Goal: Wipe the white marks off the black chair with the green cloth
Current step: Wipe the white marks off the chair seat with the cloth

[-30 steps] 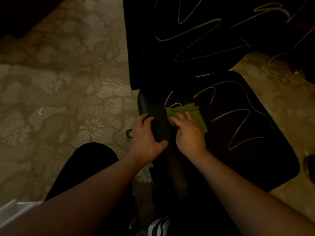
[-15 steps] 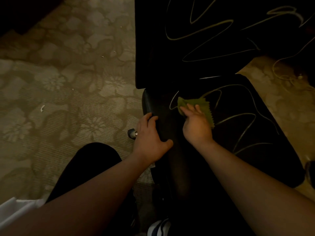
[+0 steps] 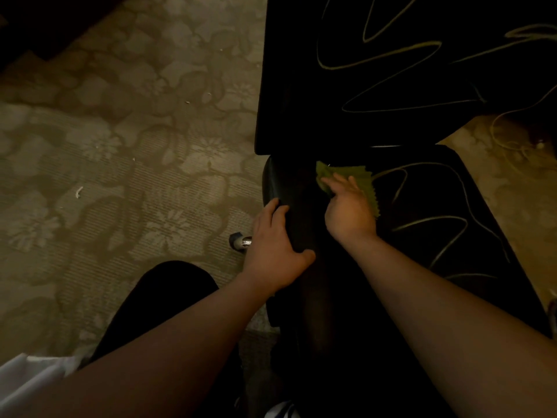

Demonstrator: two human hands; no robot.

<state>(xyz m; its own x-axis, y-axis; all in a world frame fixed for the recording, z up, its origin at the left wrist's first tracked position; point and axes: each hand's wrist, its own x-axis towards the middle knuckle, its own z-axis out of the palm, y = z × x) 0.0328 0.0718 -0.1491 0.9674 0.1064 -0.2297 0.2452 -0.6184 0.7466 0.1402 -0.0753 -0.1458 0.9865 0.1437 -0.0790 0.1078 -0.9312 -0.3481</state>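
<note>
Pressing the green cloth (image 3: 366, 184) flat against the seat of the black chair (image 3: 437, 251), the right hand (image 3: 349, 214) lies palm-down with its fingers spread over the fabric rather than pinching it, which looks meant to push a broad patch of cloth onto the surface. The cloth sits near the back left corner of the seat, just below the backrest, partly hidden under the fingers, with its zigzag edge showing to the right of the hand. The left hand (image 3: 275, 251) wraps over the seat's left edge, fingers curled down the side and thumb resting on top, apparently to brace the chair so it does not shift under the rubbing. White marks (image 3: 422, 220) loop across the right half of the seat and over the backrest above, well apart from the cloth. Judging by these, most of the wiping remains, and the cloth will likely need to travel rightward next.
</note>
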